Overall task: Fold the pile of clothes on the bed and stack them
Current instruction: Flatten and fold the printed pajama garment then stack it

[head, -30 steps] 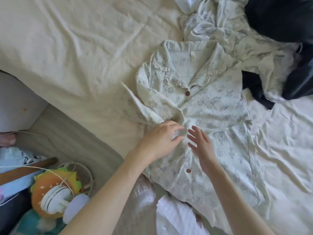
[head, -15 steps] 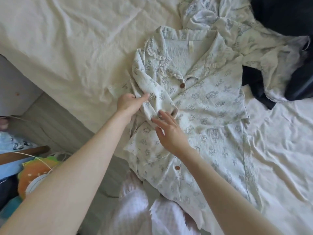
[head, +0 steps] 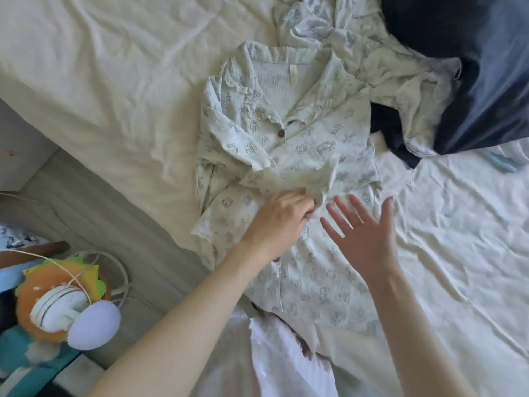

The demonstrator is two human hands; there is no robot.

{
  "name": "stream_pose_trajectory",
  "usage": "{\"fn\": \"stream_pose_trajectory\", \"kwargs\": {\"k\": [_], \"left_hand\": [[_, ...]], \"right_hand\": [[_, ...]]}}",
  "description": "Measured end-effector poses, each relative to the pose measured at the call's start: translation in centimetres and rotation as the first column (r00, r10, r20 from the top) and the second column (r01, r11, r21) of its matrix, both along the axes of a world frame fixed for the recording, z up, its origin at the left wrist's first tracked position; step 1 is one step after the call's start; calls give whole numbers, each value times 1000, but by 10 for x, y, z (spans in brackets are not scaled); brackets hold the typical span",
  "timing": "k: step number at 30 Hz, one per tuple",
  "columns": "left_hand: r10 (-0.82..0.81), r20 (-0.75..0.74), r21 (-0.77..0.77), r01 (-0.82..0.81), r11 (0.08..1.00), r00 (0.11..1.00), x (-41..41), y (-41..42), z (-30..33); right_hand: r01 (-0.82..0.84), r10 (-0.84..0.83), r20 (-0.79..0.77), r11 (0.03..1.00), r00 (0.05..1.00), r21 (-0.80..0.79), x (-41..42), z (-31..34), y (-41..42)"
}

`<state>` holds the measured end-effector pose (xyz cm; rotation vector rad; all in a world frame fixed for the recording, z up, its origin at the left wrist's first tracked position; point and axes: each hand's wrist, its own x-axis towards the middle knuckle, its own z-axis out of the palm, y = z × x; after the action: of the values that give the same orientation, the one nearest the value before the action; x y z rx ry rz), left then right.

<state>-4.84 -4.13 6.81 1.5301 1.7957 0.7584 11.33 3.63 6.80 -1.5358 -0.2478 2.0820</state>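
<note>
A pale green patterned pajama shirt [head: 303,144] with brown buttons lies face up on the bed [head: 114,81], collar away from me. Its left sleeve is folded across the chest. My left hand [head: 282,222] grips the cuff end of that sleeve near the shirt's middle. My right hand [head: 363,233] hovers flat with fingers spread just right of it, over the shirt's lower front. A matching patterned garment [head: 380,53] lies crumpled beyond the collar. A dark blue garment [head: 486,67] is heaped at the top right.
The bed's edge runs diagonally at the lower left. Beside it on the floor sit a burger-shaped plush with white headphones [head: 63,308] and a cable. White fabric [head: 286,359] on my lap covers the shirt's hem.
The left sleeve has been brought across the shirt's chest. My left hand moved right with it to the middle. My right hand lifted off the fabric and spread open.
</note>
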Motion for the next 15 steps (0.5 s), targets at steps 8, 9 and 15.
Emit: {"fn": "stream_pose_trajectory", "kwargs": {"k": [8,9,15], "left_hand": [[-206,-177,-136,183,974,962,54,-30,-38],[-192,-171,-113,174,978,966,56,-31,-36],[-191,-186,-60,183,981,964,71,-41,-31]], "right_hand": [[-270,360,203,890,911,-367,42,-36,12],[-298,403,205,866,892,-402,40,-43,16],[-351,464,175,824,868,-445,27,-54,27]]}}
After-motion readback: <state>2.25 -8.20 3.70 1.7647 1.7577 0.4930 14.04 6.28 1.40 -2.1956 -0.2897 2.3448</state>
